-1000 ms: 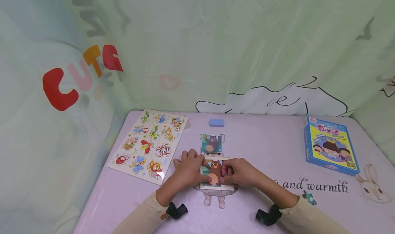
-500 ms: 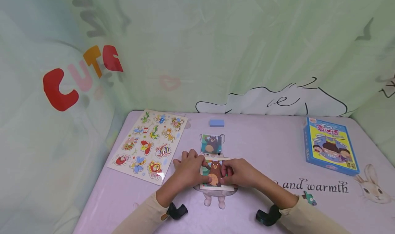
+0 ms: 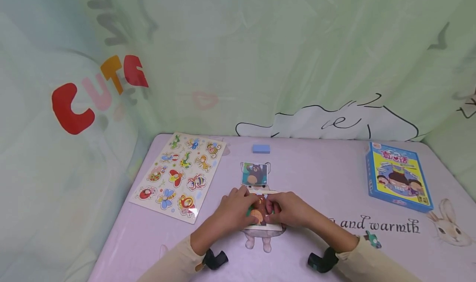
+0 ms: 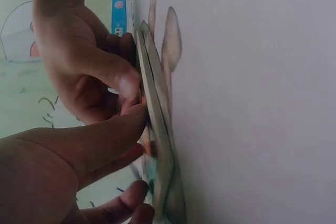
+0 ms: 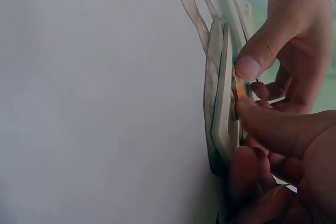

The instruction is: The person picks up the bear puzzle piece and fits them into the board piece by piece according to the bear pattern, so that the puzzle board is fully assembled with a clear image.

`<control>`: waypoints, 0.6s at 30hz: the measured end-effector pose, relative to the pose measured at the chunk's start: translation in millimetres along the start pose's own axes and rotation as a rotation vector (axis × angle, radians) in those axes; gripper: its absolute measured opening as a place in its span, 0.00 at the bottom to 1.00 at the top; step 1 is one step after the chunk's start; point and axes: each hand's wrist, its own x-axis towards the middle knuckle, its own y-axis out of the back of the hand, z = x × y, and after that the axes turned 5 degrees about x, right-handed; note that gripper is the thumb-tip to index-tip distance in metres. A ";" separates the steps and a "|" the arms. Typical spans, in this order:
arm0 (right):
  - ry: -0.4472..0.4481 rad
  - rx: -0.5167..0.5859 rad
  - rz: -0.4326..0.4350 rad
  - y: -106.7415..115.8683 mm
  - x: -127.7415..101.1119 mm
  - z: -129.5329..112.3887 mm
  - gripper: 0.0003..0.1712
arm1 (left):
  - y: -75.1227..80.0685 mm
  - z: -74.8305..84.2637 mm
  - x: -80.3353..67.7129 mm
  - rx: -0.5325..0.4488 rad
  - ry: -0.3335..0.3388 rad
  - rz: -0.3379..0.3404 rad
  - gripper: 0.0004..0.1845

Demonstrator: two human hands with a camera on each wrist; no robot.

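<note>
A small square bear puzzle (image 3: 261, 210) in a pale wooden frame (image 3: 274, 228) lies on the table before me, a brown bear on it. My left hand (image 3: 232, 211) is over its left part, thumb and fingertips on the picture. My right hand (image 3: 291, 209), fingers bent, holds at the right part with thumb and index finger. The left wrist view shows the frame edge-on (image 4: 157, 114), both thumbs close together on its face. In the right wrist view an orange patch (image 5: 241, 88) shows between the thumbs. The hands hide much of the picture.
A bear picture card (image 3: 254, 174) lies just beyond the puzzle, with a blue block (image 3: 261, 149) farther back. An insect peg board (image 3: 178, 174) is at the left. A blue and yellow box (image 3: 399, 176) lies at the right. Green curtain (image 3: 297, 67) hangs behind the table.
My left hand has moved right and inward over the puzzle, covering more of the bear; its fingers have left the puzzle's left side. My right hand stays in place.
</note>
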 end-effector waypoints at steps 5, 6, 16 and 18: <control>0.025 -0.001 0.002 0.9 0.3 -2.0 0.11 | -6.7 -9.3 4.0 -0.093 -0.027 -0.020 0.25; 0.025 -0.006 0.006 0.8 0.4 -3.0 0.11 | -7.0 -10.6 4.4 -0.109 -0.028 -0.026 0.24; 0.040 -0.033 -0.012 3.4 -1.5 -6.2 0.11 | -2.8 -12.6 5.9 -0.159 -0.034 -0.036 0.21; 0.049 0.000 -0.043 7.1 -4.3 -3.2 0.09 | -2.7 -11.9 6.1 -0.160 -0.033 -0.030 0.22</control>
